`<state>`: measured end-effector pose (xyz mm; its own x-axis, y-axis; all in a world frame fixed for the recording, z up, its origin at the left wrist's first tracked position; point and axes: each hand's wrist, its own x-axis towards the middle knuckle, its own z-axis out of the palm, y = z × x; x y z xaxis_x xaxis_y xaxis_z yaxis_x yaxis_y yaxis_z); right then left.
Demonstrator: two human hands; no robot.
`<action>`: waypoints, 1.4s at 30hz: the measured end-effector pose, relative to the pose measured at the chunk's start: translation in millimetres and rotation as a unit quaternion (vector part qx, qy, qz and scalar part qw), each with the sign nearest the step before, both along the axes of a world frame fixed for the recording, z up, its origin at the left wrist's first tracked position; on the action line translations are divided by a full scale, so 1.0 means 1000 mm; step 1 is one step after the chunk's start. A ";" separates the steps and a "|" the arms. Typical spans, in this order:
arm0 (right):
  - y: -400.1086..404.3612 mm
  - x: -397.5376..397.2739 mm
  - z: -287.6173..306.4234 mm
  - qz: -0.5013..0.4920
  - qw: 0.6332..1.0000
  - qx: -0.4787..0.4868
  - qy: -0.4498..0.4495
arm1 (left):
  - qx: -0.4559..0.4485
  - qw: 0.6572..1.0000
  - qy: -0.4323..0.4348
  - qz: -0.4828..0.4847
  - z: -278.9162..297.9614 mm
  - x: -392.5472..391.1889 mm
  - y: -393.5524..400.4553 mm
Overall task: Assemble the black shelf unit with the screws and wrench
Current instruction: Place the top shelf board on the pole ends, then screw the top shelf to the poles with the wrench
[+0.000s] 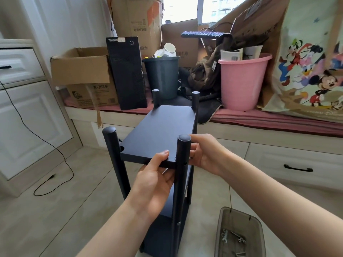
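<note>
Upright on the tiled floor stands the black shelf unit [157, 130]. Left hand [156, 180] grips the top board's near edge, thumb above, fingers beneath. Right hand [202, 154] grasps the near-right post [181, 173]. Wrench [225, 236] and screws [241, 240] lie in the tray [222, 219], right of the unit.

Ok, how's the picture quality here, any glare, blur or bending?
Head view: the window is blown out white; wide-angle bending curves the cabinet at the left edge; the top shelf board and both hands are sharp; the keyboard looks soft.
</note>
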<state>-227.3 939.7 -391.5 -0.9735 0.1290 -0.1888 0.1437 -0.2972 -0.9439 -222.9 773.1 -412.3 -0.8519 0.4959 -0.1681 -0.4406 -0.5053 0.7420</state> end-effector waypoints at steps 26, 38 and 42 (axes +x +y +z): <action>0.126 0.130 -0.283 -0.071 0.910 0.218 -0.346 | -0.007 0.997 0.071 -0.015 -0.009 -0.008 0.033; 0.133 0.115 -0.414 0.140 0.709 0.586 -0.366 | -0.016 0.993 0.120 0.013 -0.017 -0.011 0.038; 0.126 0.111 -0.415 0.136 0.683 0.618 -0.365 | -0.018 0.992 0.119 0.023 -0.015 -0.008 0.038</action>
<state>-116.6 1065.9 -806.0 -0.6986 0.4616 -0.5467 0.6005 0.7937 -0.0971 -230.9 811.4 -427.5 -0.8916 0.4521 0.0245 -0.2270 -0.4933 0.8397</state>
